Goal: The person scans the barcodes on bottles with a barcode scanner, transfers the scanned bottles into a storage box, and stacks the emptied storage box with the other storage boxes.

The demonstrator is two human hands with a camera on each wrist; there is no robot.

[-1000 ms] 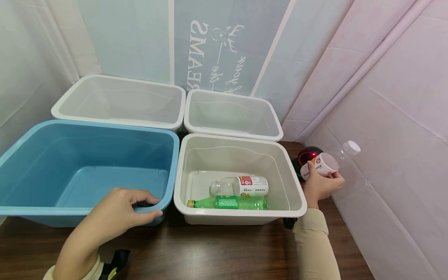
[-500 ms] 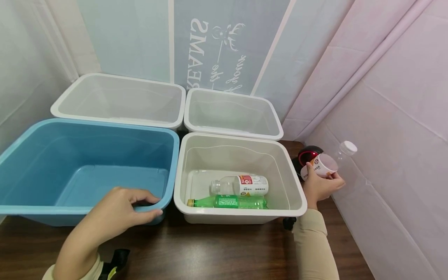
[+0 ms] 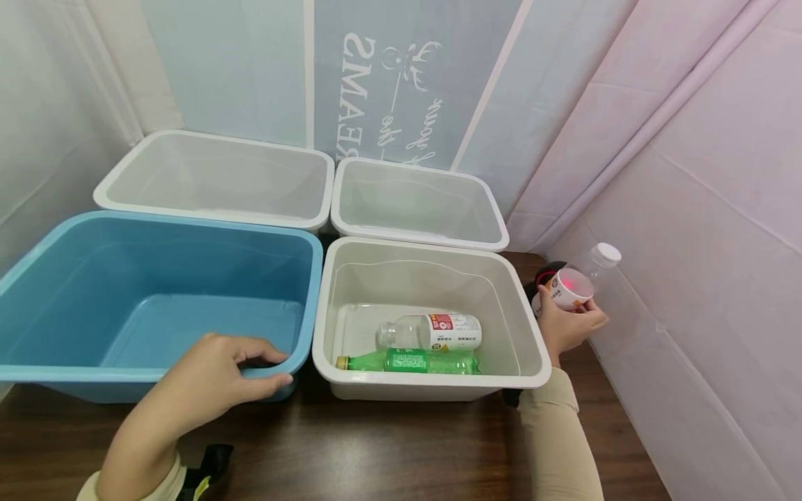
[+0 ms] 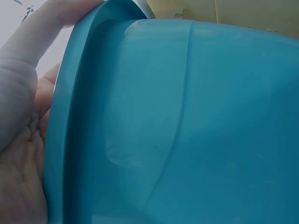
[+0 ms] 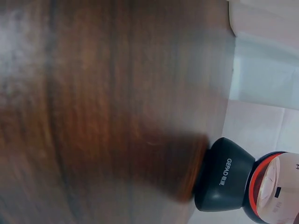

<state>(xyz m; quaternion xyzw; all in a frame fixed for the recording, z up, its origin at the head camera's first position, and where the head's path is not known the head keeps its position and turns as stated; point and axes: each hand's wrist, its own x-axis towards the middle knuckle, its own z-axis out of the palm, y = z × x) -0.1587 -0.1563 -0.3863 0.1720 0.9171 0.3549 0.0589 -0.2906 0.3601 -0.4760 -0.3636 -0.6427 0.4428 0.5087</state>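
Head view shows the grip of the right hand (image 3: 565, 327) curled round a white-capped bottle (image 3: 571, 288) by a black device (image 5: 226, 178); the left hand (image 3: 216, 372) pinches the rim of the blue tub (image 3: 312, 299).

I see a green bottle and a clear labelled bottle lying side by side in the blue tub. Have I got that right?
Not quite, the tub is wrong: the green bottle and the clear labelled bottle lie side by side in the cream tub, right of the blue tub, as the head view shows.
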